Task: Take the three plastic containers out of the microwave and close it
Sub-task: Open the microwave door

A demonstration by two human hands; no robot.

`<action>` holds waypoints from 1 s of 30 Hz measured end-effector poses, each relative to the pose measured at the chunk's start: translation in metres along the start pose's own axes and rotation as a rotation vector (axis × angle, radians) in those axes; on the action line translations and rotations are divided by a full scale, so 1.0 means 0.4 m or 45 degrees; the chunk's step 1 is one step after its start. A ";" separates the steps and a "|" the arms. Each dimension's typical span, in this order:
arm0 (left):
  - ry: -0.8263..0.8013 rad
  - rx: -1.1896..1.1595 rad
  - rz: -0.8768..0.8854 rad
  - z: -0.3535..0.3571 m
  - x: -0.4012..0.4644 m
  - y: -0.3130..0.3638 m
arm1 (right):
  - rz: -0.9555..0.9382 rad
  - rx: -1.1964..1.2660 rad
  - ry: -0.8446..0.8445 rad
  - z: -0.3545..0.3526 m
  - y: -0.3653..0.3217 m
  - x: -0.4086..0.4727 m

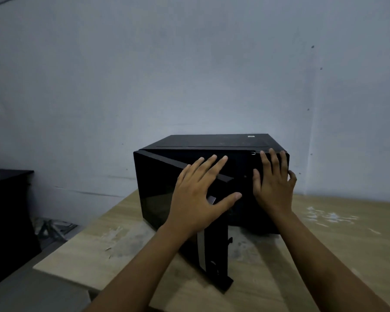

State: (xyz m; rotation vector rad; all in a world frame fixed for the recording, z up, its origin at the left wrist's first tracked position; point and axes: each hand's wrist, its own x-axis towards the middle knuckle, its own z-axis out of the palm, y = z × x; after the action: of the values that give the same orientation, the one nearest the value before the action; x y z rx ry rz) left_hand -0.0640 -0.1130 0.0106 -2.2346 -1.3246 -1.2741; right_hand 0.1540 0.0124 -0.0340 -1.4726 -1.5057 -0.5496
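I judge the job barely begun: the black microwave (212, 176) sits toward the far middle of the wooden tabletop (324, 244), and its door (173, 192) is only part way open, hinged at the left with its free edge swung out toward me. I can't see into the cavity from here, so none of the three plastic containers is visible, and nothing lies out on the tabletop beside the oven. All three still look to be left to remove, and the closing comes last

My left hand (194, 203) lies flat on the outer face of the door near its free edge, fingers spread wide, thumb pointing right, gripping nothing. My right hand (275, 185) is pressed flat against the right part of the oven's front, fingers spread and reaching up to the top edge, as if steadying the body; it holds nothing either. The two hands are near each other, with the door's edge between them
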 end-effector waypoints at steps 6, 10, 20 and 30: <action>-0.056 -0.116 0.037 -0.091 -0.054 -0.024 | 0.040 0.077 -0.110 -0.014 -0.033 -0.020; -0.082 -0.198 0.051 -0.147 -0.088 -0.055 | 0.032 0.154 -0.122 -0.021 -0.088 -0.037; -0.103 -0.298 0.021 -0.277 -0.162 -0.136 | -0.243 0.479 -0.307 -0.002 -0.318 -0.080; -0.220 -0.220 -0.147 -0.449 -0.240 -0.239 | -0.440 1.166 -0.808 -0.022 -0.599 -0.141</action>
State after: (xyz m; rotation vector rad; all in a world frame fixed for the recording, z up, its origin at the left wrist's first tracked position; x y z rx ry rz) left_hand -0.2605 -0.2217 0.0214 -2.4672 -1.4754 -1.3045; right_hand -0.0775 -0.0683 -0.0094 -0.6663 -2.1117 0.4551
